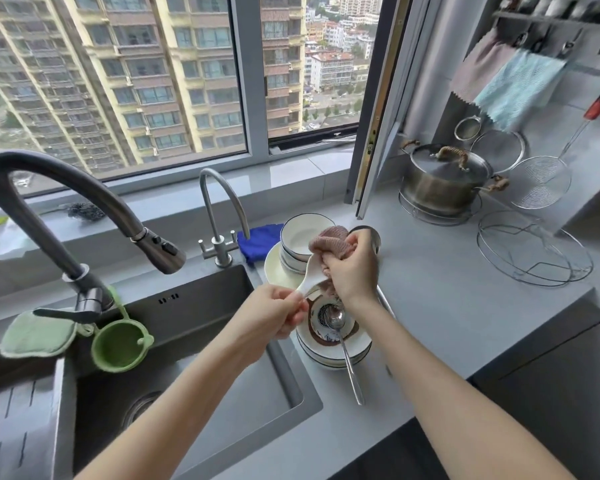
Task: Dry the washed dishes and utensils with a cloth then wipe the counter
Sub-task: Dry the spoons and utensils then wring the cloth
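**Q:** Which step is in hand?

**Me:** Drying, at the utensil stage, as I read it. The left hand [274, 315] pinches the handle of the white spoon [309, 277] with curled fingers. The right hand [352, 271] grips the pink cloth [329, 242], which is bunched round the spoon's bowl end. Both are held in the air over the near stack of plates [362, 341], just right of the sink [222, 341].

**Q:** And the other washed things?

**Me:** They are on the tabletop [447, 289]. A metal spoon [343, 344] lies in the top dish of the near stack, its handle sticking out over the rim toward me. Behind that are stacked bowls [305, 218] on a plate. A blue cloth [257, 242] is at their left, touching or just beside them; I cannot tell which.

**Q:** Wet or dry?

**Me:** This view does not show it.

**Q:** Next move?

**Me:** My judgement only: rub the white spoon through and set it down apart from the undried pile. The left hand must let go of it before taking the metal spoon. After that come the dishes, lifted one at a time — stacked ceramic may slip. Wiping the tabletop comes last and is not yet begun.
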The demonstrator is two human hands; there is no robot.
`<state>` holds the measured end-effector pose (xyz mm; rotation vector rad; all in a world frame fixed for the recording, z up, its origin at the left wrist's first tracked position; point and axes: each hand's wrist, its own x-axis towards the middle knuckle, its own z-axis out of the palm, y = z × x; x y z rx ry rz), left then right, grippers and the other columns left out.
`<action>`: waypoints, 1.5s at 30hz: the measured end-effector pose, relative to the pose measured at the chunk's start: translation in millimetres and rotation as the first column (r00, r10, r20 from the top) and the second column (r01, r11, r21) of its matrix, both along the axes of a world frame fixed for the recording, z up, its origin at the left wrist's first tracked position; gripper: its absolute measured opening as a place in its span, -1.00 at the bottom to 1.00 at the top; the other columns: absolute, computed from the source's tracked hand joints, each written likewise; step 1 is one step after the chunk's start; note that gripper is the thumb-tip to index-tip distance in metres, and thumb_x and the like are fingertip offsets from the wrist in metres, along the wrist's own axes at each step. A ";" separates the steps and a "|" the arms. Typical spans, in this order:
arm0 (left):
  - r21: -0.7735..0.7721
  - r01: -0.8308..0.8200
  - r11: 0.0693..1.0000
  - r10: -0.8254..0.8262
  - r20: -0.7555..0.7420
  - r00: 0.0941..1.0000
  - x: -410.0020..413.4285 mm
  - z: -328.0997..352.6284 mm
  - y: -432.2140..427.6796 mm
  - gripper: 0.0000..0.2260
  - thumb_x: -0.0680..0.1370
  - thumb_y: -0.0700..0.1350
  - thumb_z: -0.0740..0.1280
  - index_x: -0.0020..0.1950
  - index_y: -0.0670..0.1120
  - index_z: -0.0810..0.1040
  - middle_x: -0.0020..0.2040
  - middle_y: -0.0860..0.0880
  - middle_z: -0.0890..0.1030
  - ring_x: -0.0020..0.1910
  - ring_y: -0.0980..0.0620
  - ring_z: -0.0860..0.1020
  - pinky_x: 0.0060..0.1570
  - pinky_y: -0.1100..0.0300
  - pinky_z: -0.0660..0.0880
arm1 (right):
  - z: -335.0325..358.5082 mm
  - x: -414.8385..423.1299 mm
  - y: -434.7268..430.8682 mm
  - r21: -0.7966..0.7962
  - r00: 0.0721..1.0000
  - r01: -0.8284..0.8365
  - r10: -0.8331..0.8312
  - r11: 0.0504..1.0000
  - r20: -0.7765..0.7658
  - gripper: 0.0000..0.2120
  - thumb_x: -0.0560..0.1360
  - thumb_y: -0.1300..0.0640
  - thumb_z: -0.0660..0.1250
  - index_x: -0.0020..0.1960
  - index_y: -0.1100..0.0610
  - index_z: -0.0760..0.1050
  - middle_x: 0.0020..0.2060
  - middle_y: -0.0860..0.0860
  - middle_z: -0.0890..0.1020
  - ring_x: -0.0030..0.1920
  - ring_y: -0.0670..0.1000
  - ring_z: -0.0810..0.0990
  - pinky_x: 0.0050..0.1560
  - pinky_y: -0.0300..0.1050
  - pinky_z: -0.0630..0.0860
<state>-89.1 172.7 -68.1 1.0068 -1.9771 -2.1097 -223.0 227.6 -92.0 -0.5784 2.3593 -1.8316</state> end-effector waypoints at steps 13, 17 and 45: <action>0.142 0.019 0.990 -0.005 -0.097 0.995 13.7 -2.9 6.3 -0.74 0.62 -0.26 0.14 -0.26 -0.17 0.44 -0.52 0.00 0.37 -0.57 0.15 0.18 -0.58 0.39 0.08 | -1.1 11.4 -5.8 0.050 0.977 -0.174 0.166 0.983 0.136 -0.62 0.39 0.28 0.46 -0.10 0.06 0.24 -0.23 -0.03 0.48 -0.24 0.03 0.57 -0.25 -0.14 0.53; 0.194 -0.039 0.980 0.056 -0.084 0.995 19.6 -4.1 6.1 -0.72 0.62 -0.27 0.13 -0.27 -0.17 0.45 -0.53 0.00 0.37 -0.58 0.15 0.20 -0.58 0.39 0.08 | 6.6 -9.8 -7.7 0.058 1.000 0.023 -0.022 0.998 -0.008 -0.67 0.43 0.21 0.43 -0.09 0.08 0.24 -0.29 -0.04 0.49 -0.31 0.06 0.55 -0.32 -0.28 0.52; -0.254 0.403 0.879 -0.430 -0.061 0.901 -83.3 29.6 102.6 -0.72 0.64 -0.10 0.16 -0.08 -0.26 0.54 -0.41 -0.13 0.59 -0.53 0.09 0.50 -0.55 0.34 0.38 | 67.4 -7.8 218.7 -0.029 0.847 -0.355 0.335 0.934 0.413 -0.69 0.44 0.40 0.39 -0.07 0.12 0.29 -0.40 0.05 0.55 -0.56 -0.14 0.49 -0.54 -0.29 0.41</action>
